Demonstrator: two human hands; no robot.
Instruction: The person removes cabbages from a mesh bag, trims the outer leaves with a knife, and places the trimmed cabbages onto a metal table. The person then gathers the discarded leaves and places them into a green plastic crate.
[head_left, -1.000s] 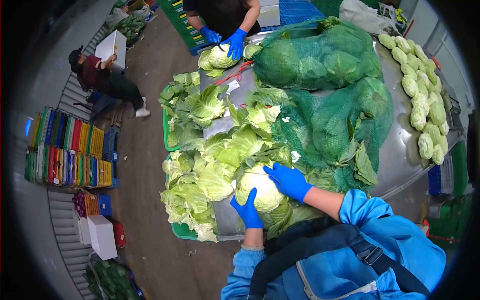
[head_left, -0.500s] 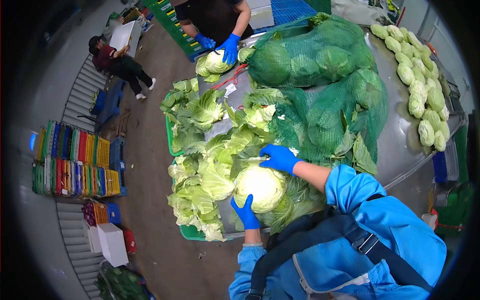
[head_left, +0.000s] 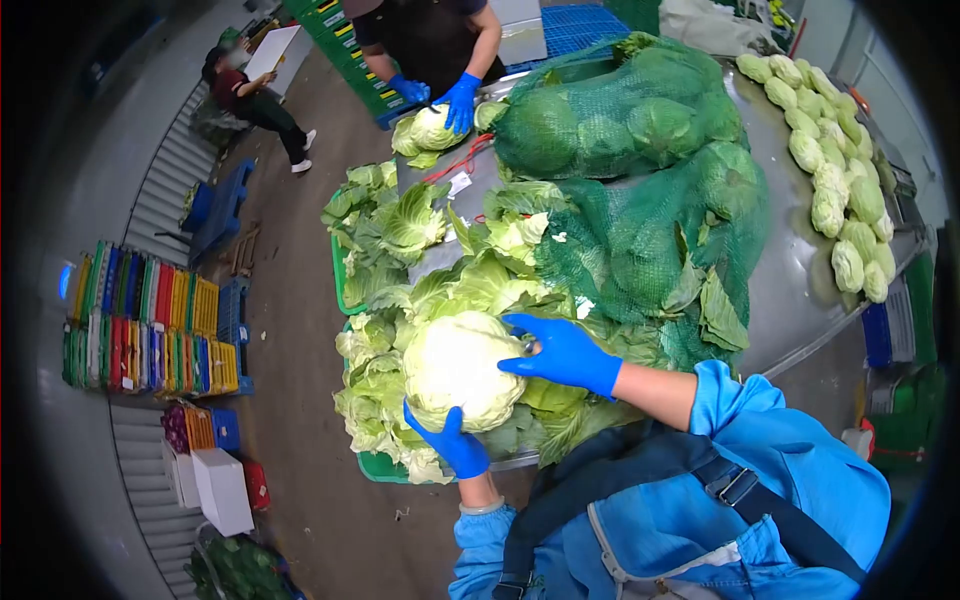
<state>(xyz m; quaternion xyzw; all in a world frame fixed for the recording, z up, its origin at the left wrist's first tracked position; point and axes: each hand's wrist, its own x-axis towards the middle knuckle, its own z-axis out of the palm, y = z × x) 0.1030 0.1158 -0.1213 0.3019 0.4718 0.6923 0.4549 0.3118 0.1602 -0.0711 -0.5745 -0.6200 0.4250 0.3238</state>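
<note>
A pale, trimmed cabbage [head_left: 460,370] is tilted up over the leaf pile. My left hand [head_left: 452,442] grips it from below, thumb and fingers spread around its near side. At its right side is my right hand [head_left: 568,355], with the fingers curled round a small knife [head_left: 533,349]. Only a short greyish bit of the knife shows; the rest is hidden by the glove. Under and around the cabbage lie loose outer leaves [head_left: 490,285]. Green net sacks of cabbages [head_left: 650,240] lie just beyond my right hand.
Trimmed cabbages [head_left: 830,150] line the right edge of the metal table [head_left: 775,270]. Leaf-filled green crates [head_left: 385,467] stand along the left edge. Across the table, a co-worker's gloved hands [head_left: 460,100] hold another cabbage. Another person [head_left: 255,100] carries a white box at far left.
Both my hands and the cabbage have moved left, and the cabbage is raised closer to me. My right hand has shifted from its top to its right side. The far person has moved.
</note>
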